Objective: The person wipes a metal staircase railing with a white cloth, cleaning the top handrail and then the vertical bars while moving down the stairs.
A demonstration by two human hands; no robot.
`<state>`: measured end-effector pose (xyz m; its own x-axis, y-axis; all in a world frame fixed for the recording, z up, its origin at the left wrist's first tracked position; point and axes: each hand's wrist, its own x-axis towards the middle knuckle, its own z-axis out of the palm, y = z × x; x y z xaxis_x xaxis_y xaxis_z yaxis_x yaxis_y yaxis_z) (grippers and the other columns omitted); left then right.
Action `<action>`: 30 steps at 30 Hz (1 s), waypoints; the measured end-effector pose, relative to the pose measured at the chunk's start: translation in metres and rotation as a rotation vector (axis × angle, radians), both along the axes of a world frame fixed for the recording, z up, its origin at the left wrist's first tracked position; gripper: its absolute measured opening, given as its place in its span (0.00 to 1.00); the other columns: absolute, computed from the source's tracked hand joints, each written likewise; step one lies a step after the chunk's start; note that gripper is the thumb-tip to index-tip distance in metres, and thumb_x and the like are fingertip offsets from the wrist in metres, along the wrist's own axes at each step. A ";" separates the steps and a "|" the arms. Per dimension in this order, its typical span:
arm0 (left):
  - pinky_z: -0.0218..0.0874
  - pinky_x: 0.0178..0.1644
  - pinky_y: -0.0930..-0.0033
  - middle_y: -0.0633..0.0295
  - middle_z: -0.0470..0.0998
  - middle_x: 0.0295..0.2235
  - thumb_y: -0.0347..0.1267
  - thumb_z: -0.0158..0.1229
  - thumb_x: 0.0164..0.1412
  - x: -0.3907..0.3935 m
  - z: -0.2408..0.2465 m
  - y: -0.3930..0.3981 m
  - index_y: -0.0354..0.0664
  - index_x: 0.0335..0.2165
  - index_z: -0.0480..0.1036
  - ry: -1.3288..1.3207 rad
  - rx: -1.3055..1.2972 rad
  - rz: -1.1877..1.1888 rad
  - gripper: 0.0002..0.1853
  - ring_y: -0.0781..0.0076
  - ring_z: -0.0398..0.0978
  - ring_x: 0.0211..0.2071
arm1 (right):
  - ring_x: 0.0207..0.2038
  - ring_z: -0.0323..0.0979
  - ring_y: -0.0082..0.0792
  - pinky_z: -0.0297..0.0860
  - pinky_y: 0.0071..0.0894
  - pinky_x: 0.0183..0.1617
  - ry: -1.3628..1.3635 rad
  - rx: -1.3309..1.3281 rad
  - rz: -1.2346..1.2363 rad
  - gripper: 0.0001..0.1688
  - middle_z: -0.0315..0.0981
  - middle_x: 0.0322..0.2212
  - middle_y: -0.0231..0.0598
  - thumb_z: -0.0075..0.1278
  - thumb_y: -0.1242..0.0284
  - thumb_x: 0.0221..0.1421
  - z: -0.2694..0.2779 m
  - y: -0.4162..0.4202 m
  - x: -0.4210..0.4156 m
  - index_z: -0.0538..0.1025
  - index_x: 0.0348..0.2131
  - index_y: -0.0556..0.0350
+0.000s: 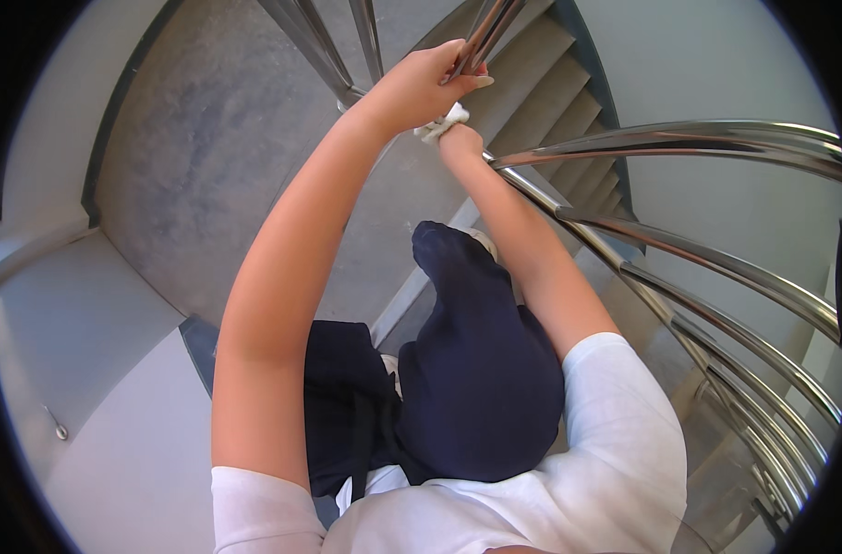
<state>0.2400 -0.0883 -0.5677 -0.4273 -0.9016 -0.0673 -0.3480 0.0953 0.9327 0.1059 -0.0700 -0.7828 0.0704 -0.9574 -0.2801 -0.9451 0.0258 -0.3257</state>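
My left hand [445, 76] is closed around a shiny metal railing post [493, 31] at the top of the head view. Just below it, my right hand [461, 142] is bunched around a white cloth [445, 124], which sticks out past the fingers. The cloth lies close to the post's foot and the lower metal rail [531, 187]; whether it touches them is hidden. Part of the right hand's fingers is out of sight behind the cloth and the left wrist.
Curved metal rails [698, 260] fan out on the right. Stone-like steps [542, 76] with a dark wall border lie beyond. A grey landing [206, 159] spreads at the left, beside a pale curved wall [130, 415]. My bent legs in dark trousers [476, 374] are at a step edge [410, 298].
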 end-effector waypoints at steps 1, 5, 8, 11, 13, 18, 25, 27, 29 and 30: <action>0.61 0.48 0.71 0.63 0.75 0.36 0.30 0.54 0.59 -0.001 -0.005 0.002 0.39 0.41 0.69 0.006 -0.020 0.005 0.11 0.75 0.72 0.41 | 0.39 0.74 0.50 0.70 0.45 0.41 0.073 0.010 0.058 0.15 0.76 0.33 0.50 0.47 0.70 0.49 -0.002 0.003 0.001 0.76 0.37 0.57; 0.62 0.48 0.70 0.62 0.75 0.36 0.29 0.54 0.60 -0.007 -0.007 -0.004 0.39 0.41 0.69 0.053 -0.038 -0.005 0.11 0.75 0.72 0.40 | 0.41 0.75 0.45 0.71 0.40 0.42 0.328 0.275 0.340 0.21 0.75 0.40 0.48 0.47 0.70 0.50 -0.005 0.000 -0.010 0.72 0.45 0.56; 0.61 0.50 0.68 0.62 0.76 0.35 0.27 0.52 0.60 -0.003 -0.011 0.000 0.39 0.42 0.68 -0.014 -0.061 0.002 0.10 0.74 0.72 0.41 | 0.49 0.70 0.47 0.65 0.48 0.50 0.742 0.165 0.243 0.25 0.68 0.49 0.53 0.48 0.67 0.51 -0.005 0.031 -0.014 0.70 0.49 0.55; 0.62 0.50 0.68 0.62 0.76 0.35 0.27 0.52 0.60 -0.004 -0.016 0.003 0.38 0.41 0.68 0.019 -0.064 0.052 0.10 0.74 0.72 0.41 | 0.53 0.66 0.50 0.60 0.53 0.55 0.875 0.031 0.326 0.26 0.64 0.52 0.54 0.47 0.66 0.53 -0.003 0.036 -0.016 0.69 0.50 0.59; 0.63 0.50 0.67 0.62 0.76 0.35 0.28 0.52 0.60 -0.008 -0.013 0.002 0.38 0.41 0.68 0.045 -0.083 0.044 0.11 0.73 0.72 0.40 | 0.53 0.66 0.52 0.62 0.52 0.54 0.746 -0.105 0.172 0.26 0.66 0.50 0.51 0.45 0.68 0.54 -0.032 0.021 -0.018 0.67 0.51 0.61; 0.64 0.47 0.67 0.62 0.76 0.33 0.31 0.54 0.59 0.001 -0.005 0.000 0.41 0.40 0.69 -0.017 -0.072 0.039 0.10 0.71 0.73 0.36 | 0.41 0.75 0.42 0.71 0.38 0.43 0.266 0.162 0.088 0.16 0.76 0.39 0.41 0.44 0.70 0.53 -0.041 -0.016 0.011 0.75 0.39 0.59; 0.64 0.46 0.67 0.62 0.77 0.34 0.30 0.54 0.59 -0.001 -0.015 0.004 0.40 0.40 0.69 0.002 -0.107 0.085 0.10 0.70 0.74 0.36 | 0.40 0.75 0.40 0.71 0.36 0.43 0.135 0.233 0.230 0.14 0.77 0.36 0.40 0.48 0.67 0.53 -0.032 -0.020 -0.008 0.76 0.38 0.53; 0.65 0.46 0.67 0.61 0.77 0.34 0.30 0.54 0.59 -0.002 -0.015 0.007 0.40 0.40 0.69 -0.014 -0.107 0.108 0.10 0.70 0.75 0.36 | 0.41 0.75 0.39 0.71 0.36 0.43 0.275 0.206 0.135 0.14 0.77 0.36 0.39 0.48 0.67 0.53 -0.007 0.000 -0.002 0.74 0.40 0.51; 0.65 0.45 0.66 0.61 0.77 0.35 0.30 0.54 0.59 -0.006 -0.014 0.008 0.41 0.41 0.68 -0.015 -0.157 0.124 0.10 0.69 0.75 0.36 | 0.41 0.76 0.38 0.71 0.37 0.43 0.445 0.156 0.050 0.14 0.77 0.36 0.39 0.47 0.68 0.55 0.000 0.010 -0.005 0.73 0.41 0.49; 0.65 0.45 0.67 0.61 0.77 0.34 0.30 0.54 0.59 -0.006 -0.014 0.007 0.41 0.40 0.68 -0.025 -0.154 0.129 0.10 0.68 0.75 0.36 | 0.41 0.76 0.37 0.71 0.37 0.43 0.454 0.163 0.042 0.13 0.77 0.37 0.39 0.46 0.69 0.55 -0.001 0.009 -0.005 0.73 0.41 0.49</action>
